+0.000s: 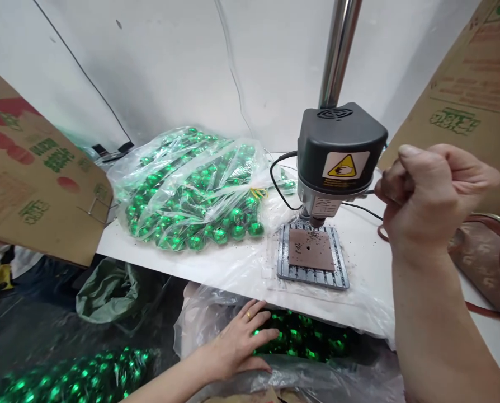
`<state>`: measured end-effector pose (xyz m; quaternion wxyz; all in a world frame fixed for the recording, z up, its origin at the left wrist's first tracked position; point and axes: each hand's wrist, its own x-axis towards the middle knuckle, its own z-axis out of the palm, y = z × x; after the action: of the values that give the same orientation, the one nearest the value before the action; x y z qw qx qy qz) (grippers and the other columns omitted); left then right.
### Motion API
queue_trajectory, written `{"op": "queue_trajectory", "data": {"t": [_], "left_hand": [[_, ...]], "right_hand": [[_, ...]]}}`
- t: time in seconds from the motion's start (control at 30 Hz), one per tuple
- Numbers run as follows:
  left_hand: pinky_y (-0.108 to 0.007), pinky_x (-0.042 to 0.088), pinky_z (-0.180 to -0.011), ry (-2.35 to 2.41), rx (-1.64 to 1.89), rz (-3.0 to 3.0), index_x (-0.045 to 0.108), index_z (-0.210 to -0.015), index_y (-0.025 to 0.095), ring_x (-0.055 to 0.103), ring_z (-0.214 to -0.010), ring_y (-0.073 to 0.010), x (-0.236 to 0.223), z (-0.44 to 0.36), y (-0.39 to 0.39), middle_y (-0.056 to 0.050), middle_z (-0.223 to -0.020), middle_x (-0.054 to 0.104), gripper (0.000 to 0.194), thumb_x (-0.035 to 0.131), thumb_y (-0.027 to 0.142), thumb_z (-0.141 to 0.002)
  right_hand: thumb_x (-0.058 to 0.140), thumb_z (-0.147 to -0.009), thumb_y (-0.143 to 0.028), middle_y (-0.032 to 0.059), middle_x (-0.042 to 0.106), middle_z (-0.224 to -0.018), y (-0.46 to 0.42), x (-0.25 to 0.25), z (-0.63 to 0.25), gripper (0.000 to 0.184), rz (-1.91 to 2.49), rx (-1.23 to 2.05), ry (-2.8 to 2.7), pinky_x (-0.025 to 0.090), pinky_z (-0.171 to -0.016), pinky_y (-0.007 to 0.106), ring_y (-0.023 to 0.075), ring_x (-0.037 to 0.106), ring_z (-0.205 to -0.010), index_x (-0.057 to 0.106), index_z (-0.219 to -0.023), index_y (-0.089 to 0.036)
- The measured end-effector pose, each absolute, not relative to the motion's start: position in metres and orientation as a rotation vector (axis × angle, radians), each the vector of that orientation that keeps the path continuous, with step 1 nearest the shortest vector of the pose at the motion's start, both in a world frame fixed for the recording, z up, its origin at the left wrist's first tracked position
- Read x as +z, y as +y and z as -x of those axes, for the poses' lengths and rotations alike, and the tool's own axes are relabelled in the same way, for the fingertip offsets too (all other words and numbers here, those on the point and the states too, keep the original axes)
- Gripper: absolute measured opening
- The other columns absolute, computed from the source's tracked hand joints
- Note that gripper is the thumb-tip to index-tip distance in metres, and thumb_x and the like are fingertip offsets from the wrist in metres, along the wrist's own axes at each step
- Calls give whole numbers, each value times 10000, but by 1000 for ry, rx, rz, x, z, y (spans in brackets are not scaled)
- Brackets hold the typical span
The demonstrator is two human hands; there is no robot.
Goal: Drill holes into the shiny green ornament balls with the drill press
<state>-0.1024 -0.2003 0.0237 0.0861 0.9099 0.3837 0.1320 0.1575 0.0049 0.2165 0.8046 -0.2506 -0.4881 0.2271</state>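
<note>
My right hand (pixel 421 193) is closed around the feed lever (pixel 368 193) of a small black bench drill press (pixel 342 146). Below the drill head, a brown square board (pixel 317 258) with a dark hole lies on the slotted metal base (pixel 284 267), with dark shavings scattered over both. My left hand (pixel 246 338) reaches below the table edge with fingers spread, resting at an open plastic bag (pixel 208 324) of shiny green faceted balls (pixel 304 336). It touches the balls or the bag beside them; nothing is visibly gripped.
A clear bag of green balls (pixel 195 190), tied with yellow, lies on the white table (pixel 149 258). Cardboard boxes stand at left (pixel 40 168) and right (pixel 455 106). More bagged green balls (pixel 74 378) sit at lower left. A patterned bag (pixel 485 263) is at right. Black cable (pixel 281 193) runs from the drill.
</note>
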Motion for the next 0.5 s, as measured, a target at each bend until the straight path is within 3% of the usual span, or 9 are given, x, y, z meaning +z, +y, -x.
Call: {"op": "queue_trajectory", "data": {"t": [0.1,0.2,0.3,0.37,0.43,0.5], "left_hand": [[-474,480,-1105,1362,796,-2715,527,-1366,295,556,-1326,-293,26,119,-185,-107,-1308,651,512,670,428,-893],[-562,398,-1152,2119,1248,-2272,423,-1465,296,467,-1407,-338,45,150,-140,-154,-1427,547,637,676,393,-889],[-631,323,-1158,2585,1294,-1587,259,-1563,251,251,-1511,-428,61,185,-88,-229,-1603,264,961,744,549,-788],[-660,322,-1129,2625,1172,-1433,280,-1560,244,193,-1512,-484,60,199,-61,-251,-1637,130,1031,786,574,-724],[-672,310,-1122,2642,1106,-1426,453,-1471,242,202,-1498,-507,52,205,-40,-232,-1648,94,878,797,538,-719],[-635,307,-1140,2649,1184,-1458,642,-1260,217,268,-1479,-474,44,207,-23,-198,-1633,168,528,739,451,-797]], "right_hand": [[616,-748,-132,-74,361,-383,5,216,-158,365,537,493,-1046,192,-344,261,48,310,-322,394,-465,-194],[621,-738,-140,-68,356,-383,4,216,-159,362,542,500,-1051,190,-340,273,62,320,-323,391,-465,-198],[626,-719,-130,-64,353,-389,3,216,-159,354,541,511,-1041,184,-343,275,64,316,-326,393,-460,-196],[625,-706,-123,-64,342,-387,2,217,-159,350,547,515,-1029,194,-349,277,62,311,-328,395,-452,-193],[627,-693,-120,-65,329,-384,1,217,-158,353,559,526,-1016,206,-354,278,61,307,-329,388,-443,-192],[633,-688,-128,-64,325,-385,1,218,-157,366,568,537,-1011,210,-358,276,60,304,-332,375,-436,-193]]}}
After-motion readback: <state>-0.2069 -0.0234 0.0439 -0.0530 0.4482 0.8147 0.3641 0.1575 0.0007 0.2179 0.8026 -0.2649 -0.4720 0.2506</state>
